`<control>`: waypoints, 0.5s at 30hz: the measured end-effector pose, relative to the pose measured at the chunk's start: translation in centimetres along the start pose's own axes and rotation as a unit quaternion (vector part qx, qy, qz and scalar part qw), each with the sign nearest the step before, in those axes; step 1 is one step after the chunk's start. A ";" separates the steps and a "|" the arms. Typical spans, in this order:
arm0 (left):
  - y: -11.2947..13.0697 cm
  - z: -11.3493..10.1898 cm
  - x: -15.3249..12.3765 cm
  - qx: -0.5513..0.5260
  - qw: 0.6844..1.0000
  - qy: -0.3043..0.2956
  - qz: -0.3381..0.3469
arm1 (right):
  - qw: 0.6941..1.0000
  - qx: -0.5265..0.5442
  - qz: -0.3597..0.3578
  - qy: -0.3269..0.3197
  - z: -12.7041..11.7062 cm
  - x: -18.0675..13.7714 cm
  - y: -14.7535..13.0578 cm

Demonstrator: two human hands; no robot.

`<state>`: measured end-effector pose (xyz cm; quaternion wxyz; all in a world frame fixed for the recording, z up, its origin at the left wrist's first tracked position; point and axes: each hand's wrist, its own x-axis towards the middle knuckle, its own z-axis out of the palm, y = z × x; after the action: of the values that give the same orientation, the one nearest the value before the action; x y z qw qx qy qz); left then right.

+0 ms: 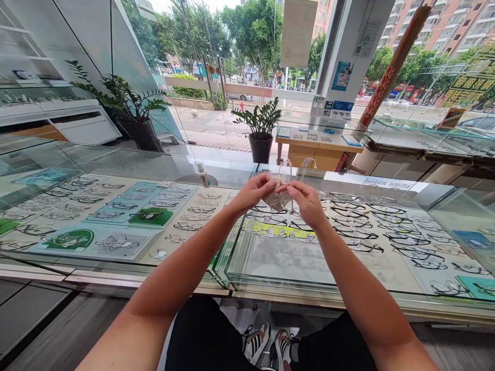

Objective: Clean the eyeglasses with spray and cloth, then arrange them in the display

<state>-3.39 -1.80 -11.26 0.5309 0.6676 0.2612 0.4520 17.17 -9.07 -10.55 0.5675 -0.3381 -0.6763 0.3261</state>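
Observation:
Above the glass counter, my right hand [308, 203] is closed on a pair of thin-framed eyeglasses [285, 169], which stand tilted up over its fingers. My left hand [253, 191] is closed on a crumpled grey-brown cleaning cloth [274, 201], which hangs below the fingertips. The two hands almost meet, and the cloth lies close to the near lens. Whether it touches the lens, I cannot tell. Part of the eyeglasses is hidden behind my fingers. A small white spray bottle [203, 175] stands on the counter left of my hands.
The glass display counter [247, 257] spans the view, with rows of eyeglasses [350, 216] under its top. Potted plants [261, 147] stand beyond it near the glass front. A wooden-sided display table [320, 154] is at the back right. My legs and shoes are below the counter edge.

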 end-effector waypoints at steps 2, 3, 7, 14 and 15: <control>0.0 0.1 -0.1 0.001 1.000 -0.006 -0.004 | 1.000 -0.001 -0.004 -0.001 0.0 -0.1 -0.1; 0.0 0.1 -0.2 0.002 1.000 -0.008 -0.005 | 1.000 -0.005 -0.003 -0.004 0.0 -0.1 -0.1; -0.1 0.2 -0.3 0.004 1.000 -0.008 -0.008 | 0.999 -0.024 0.003 -0.021 0.0 -0.2 -0.1; 0.2 0.6 -0.5 0.008 1.000 -0.014 0.002 | 1.000 -0.025 0.004 -0.002 0.1 -0.1 0.4; 0.2 0.6 -0.5 0.003 1.000 -0.015 0.002 | 1.000 -0.024 0.004 0.003 0.1 -0.1 0.5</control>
<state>-3.09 -2.56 -11.20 0.5315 0.6767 0.2532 0.4422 17.13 -8.87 -10.97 0.5603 -0.3550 -0.6807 0.3110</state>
